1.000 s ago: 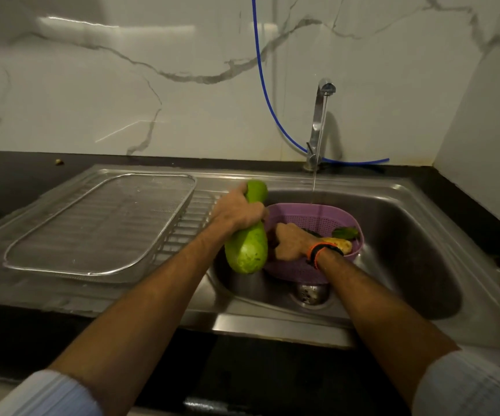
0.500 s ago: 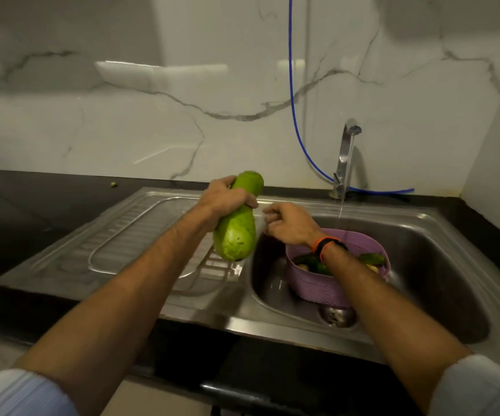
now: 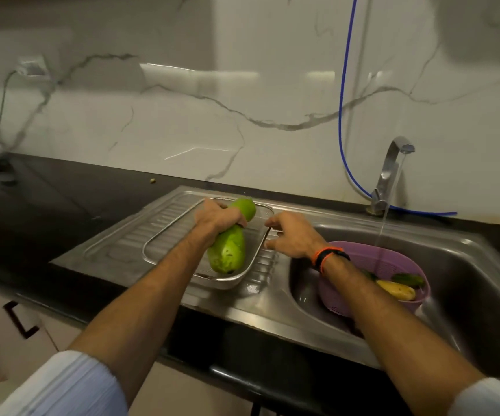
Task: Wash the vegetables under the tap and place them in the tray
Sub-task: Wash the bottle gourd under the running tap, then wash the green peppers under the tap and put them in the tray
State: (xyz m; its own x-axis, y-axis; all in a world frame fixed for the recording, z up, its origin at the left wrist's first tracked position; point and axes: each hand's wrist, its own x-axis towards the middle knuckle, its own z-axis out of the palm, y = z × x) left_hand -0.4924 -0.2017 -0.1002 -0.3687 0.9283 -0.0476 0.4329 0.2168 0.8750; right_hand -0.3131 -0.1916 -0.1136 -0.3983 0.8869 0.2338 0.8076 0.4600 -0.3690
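The left hand (image 3: 217, 219) grips a gourd (image 3: 230, 250), a long pale-green one, around its narrower upper part, fingers wrapped over the top and thumb hidden behind. The gourd slants down toward the camera over the tray (image 3: 164, 235), a shallow metal mesh tray that sits on the ribbed drainboard (image 3: 122, 235) to the left of the sink (image 3: 468, 265). Its thick lower end is low inside the tray near the front rim; whether it already rests on the mesh or hangs just above it is hard to tell from this angle. The right hand (image 3: 290, 235) holds nothing: its fingers are loosely spread and slightly bent, reaching toward the tray's right rim, with the fingertips at or just beside the wire edge and close to the gourd without touching it. An orange and black band (image 3: 328, 256) circles that wrist. In the sink stands a purple basket (image 3: 393, 262), partly hidden by the right forearm, with a yellow vegetable (image 3: 396, 290) and a dark green one (image 3: 408, 279) lying in it. The tap (image 3: 391, 169) behind the sink is running, and its thin stream (image 3: 382, 229) falls into the basket. A blue hose (image 3: 343, 115) hangs down the marble wall and runs behind the tap.
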